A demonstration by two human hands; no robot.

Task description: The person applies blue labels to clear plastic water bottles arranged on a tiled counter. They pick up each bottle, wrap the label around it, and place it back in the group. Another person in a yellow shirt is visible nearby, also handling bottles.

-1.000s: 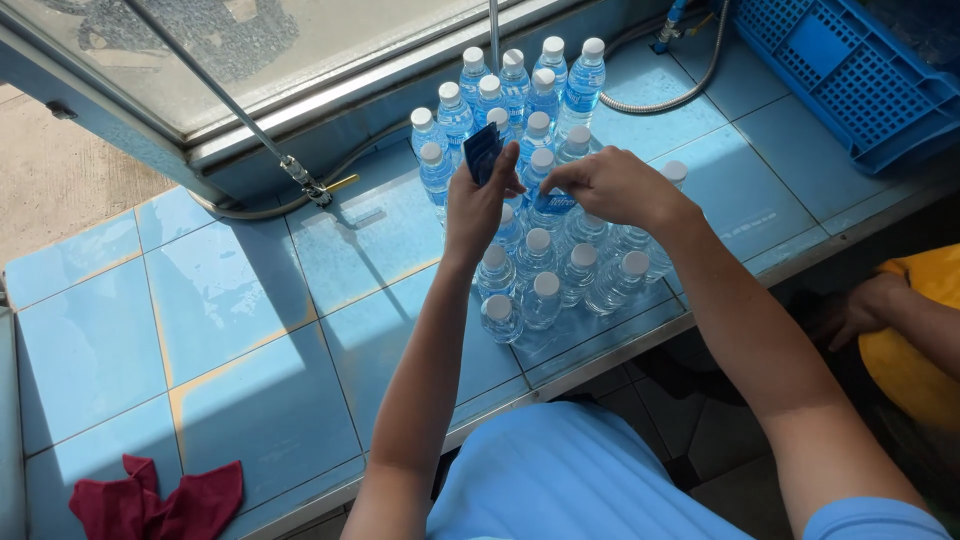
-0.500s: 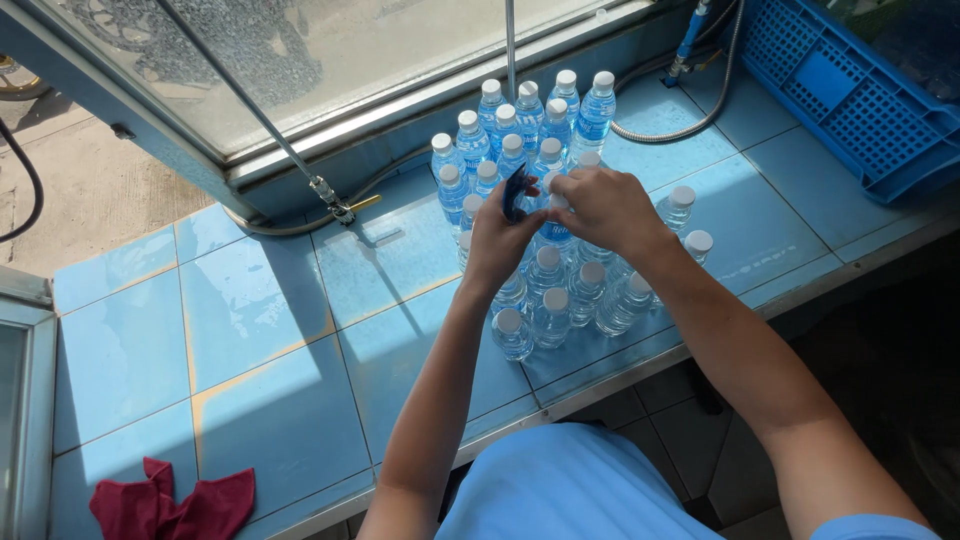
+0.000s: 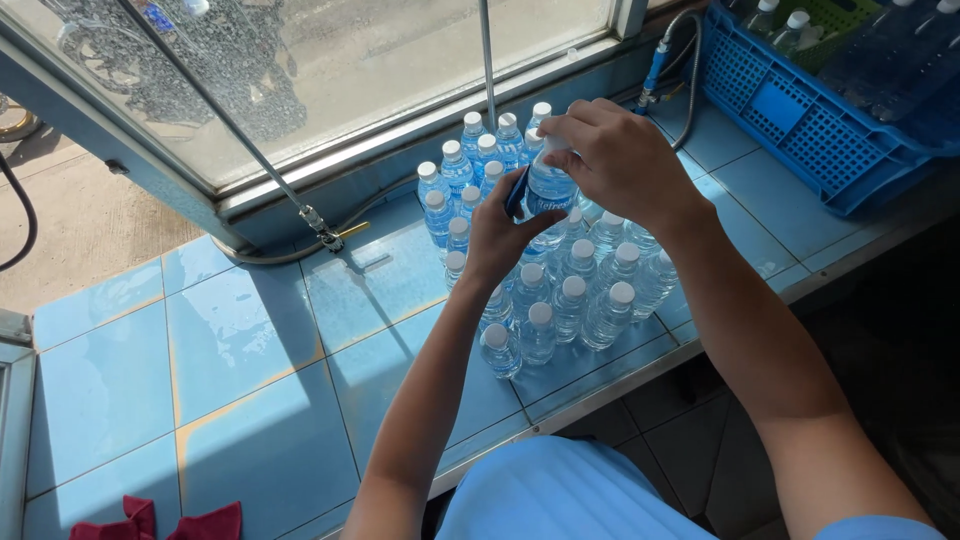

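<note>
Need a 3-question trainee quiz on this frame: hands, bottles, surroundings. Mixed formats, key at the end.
1. True or false: the left hand and the right hand both grip one small clear plastic water bottle with a blue label, lifted above the cluster of white-capped clear bottles.
2. Multiple choice: the blue perforated plastic crate sits at the A) near-left corner B) far right C) middle of the light blue tiled counter.
3. Fill in: the crumpled cloth at the lower left edge is ____ in colour.

Key: 1 true; 2 B; 3 red.
</note>
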